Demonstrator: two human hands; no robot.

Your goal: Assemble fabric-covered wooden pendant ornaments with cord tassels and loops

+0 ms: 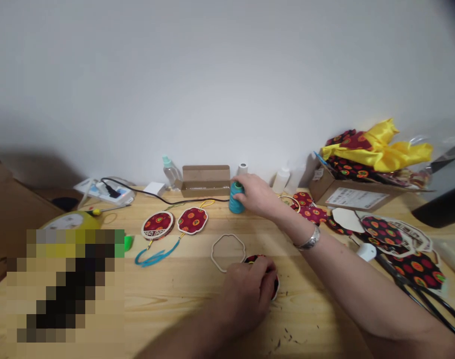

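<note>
My right hand, with a silver bracelet at its wrist, reaches to the back of the table and grips a teal thread spool standing upright. Nearer to me, my left hand is bent over a small fabric-covered ornament, dark with a red pattern and a pale rim; most of it is hidden beneath the fingers. A bare scalloped wooden frame lies flat just beyond that hand. To its left are a round ornament and a scalloped ornament, both with red patterned fabric; a teal tassel lies below them.
An open brown box and a clear bottle stand along the wall. Right, a carton overflows with fabric, near black-handled scissors and stacked patterned pieces. A black cable crosses the back; a power strip lies left.
</note>
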